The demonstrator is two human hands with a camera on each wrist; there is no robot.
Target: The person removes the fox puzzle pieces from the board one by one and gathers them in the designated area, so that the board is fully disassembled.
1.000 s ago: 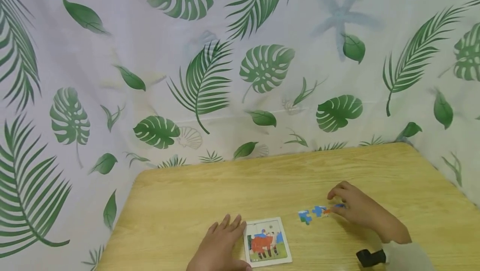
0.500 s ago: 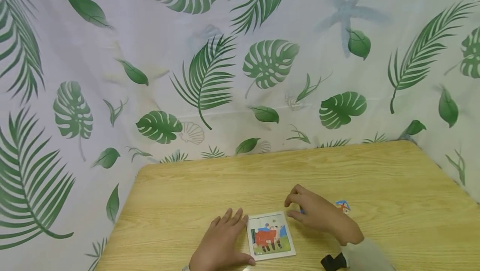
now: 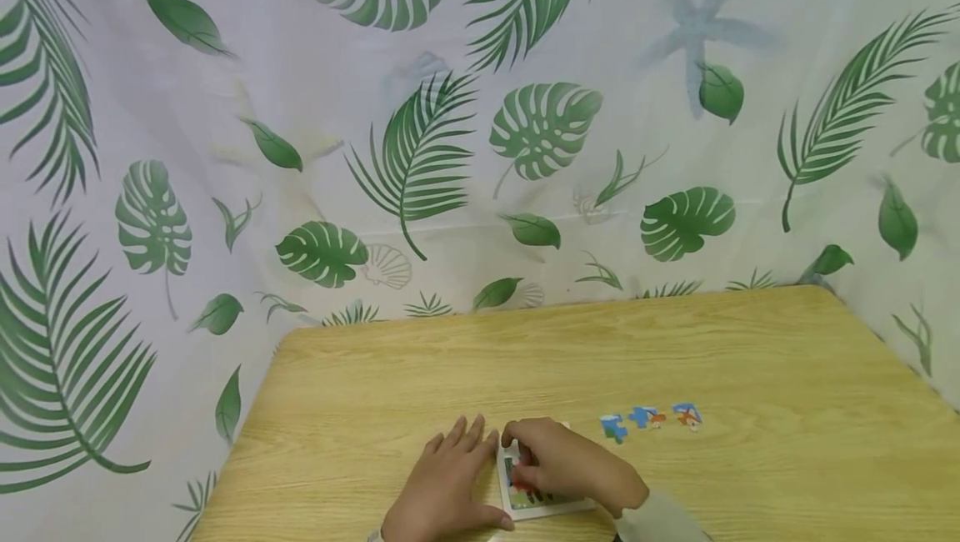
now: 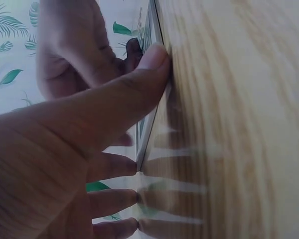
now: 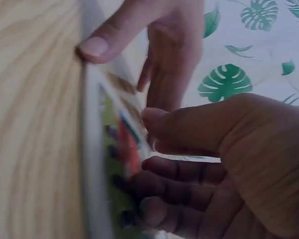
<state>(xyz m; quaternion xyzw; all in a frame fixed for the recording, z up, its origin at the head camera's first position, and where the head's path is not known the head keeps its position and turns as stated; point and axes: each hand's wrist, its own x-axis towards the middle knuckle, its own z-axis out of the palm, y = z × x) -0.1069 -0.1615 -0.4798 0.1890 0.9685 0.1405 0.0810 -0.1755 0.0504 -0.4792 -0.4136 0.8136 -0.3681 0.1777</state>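
Head view: white-rimmed square puzzle tray [image 3: 551,512] lies flat on the yellow wood-grain tabletop [image 3: 360,409], near its front, between the two hands. Visible part of its printed picture [image 3: 519,495] shows red, green and dark patches; the remainder is covered.

Left hand [image 3: 442,484]: fingers straight and spread, at the tray's left side. Left wrist view has the thumb against the tray's near edge and the index fingertip at a corner; the lower two fingertips visible there touch the tabletop.

Right hand [image 3: 558,454]: reaches across the tray from the right, over the picture, fingers and thumb bent inward. Right wrist view is blurred at the fingertips; cannot tell whether they grip a piece. Pale sleeve [image 3: 663,519] at that wrist.

Loose pieces, flat in a row to the right of the tray, beyond the right forearm: blue-and-green cardboard-like piece [image 3: 613,429]; just beside it, blue piece section with an orange end [image 3: 646,417]; slightly apart, blue, orange and white piece section [image 3: 687,416].

Behind the tabletop: white cloth with green leaf print [image 3: 300,67].
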